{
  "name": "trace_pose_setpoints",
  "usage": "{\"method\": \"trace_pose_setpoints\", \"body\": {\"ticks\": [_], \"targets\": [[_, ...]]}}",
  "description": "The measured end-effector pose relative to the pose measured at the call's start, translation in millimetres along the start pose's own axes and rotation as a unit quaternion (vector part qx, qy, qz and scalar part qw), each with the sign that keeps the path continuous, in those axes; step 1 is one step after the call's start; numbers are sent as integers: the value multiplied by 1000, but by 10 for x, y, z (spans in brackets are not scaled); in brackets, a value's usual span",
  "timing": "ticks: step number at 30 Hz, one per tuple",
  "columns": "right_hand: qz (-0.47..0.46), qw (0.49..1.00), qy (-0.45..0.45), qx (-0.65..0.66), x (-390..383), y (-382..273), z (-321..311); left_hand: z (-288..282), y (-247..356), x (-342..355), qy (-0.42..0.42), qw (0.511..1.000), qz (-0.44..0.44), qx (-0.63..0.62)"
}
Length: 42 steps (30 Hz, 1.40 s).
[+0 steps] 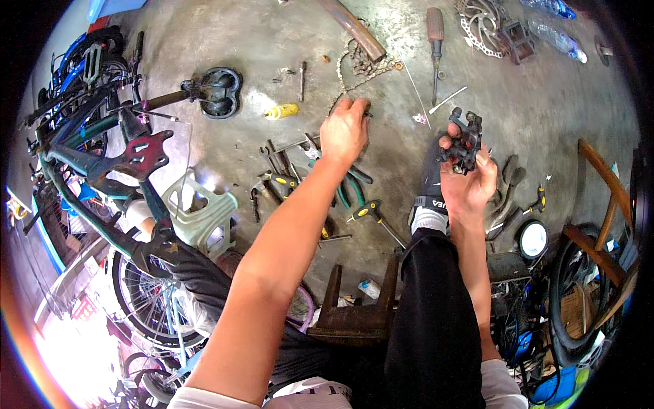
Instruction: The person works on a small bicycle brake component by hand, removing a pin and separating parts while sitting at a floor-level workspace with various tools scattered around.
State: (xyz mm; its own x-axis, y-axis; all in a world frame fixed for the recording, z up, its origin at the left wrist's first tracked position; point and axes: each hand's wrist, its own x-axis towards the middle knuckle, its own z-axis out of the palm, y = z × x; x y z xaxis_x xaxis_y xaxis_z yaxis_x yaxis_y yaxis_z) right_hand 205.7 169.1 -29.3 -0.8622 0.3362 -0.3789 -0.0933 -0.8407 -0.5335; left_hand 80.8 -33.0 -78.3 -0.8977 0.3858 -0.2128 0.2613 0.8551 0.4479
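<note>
My right hand [470,184] is raised, palm up, with its fingers around a black bicycle brake caliper [464,143]. My left hand [344,133] reaches down to the concrete floor, fingers bent and pressed together. A small dark bit shows at its fingertips, too little to name. Just beyond that hand lies a bicycle chain [343,76]. Below it, on the floor, are green-handled pliers [351,189], several wrenches [278,158] and a yellow-and-black T-handle hex key [372,213].
At the far side lie a long screwdriver [434,54], a brake rotor [481,28], a pedal [519,42] and plastic bottles [558,39]. A yellow bottle [281,111] and a saddle [219,93] are left of centre. A bicycle frame [88,153] and pale green stool [199,213] stand left.
</note>
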Motion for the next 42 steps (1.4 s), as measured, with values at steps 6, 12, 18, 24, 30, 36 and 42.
{"method": "trace_pose_setpoints", "body": {"ticks": [6,12,18,24,30,36,42], "targets": [[15,999,41,17,-18,-45,-32,57,-3,18,-22,998,14,54],[-11,999,-2,-54,87,-147,58,-379,622,-168,3,936,-119,-331],[-11,996,-12,-87,135,-229,165,-758,1264,-317,-6,847,-121,-518],[-59,993,5,-103,166,-227,220,-692,1418,-327,4,843,-90,-530],[-99,986,23,-133,201,-195,232,-658,1453,-322,27,868,-91,-487],[-117,981,26,-152,197,-181,242,-582,1464,-291,69,915,-18,-398],[-129,976,30,-175,200,-186,255,-571,1497,-265,89,922,13,-377]]}}
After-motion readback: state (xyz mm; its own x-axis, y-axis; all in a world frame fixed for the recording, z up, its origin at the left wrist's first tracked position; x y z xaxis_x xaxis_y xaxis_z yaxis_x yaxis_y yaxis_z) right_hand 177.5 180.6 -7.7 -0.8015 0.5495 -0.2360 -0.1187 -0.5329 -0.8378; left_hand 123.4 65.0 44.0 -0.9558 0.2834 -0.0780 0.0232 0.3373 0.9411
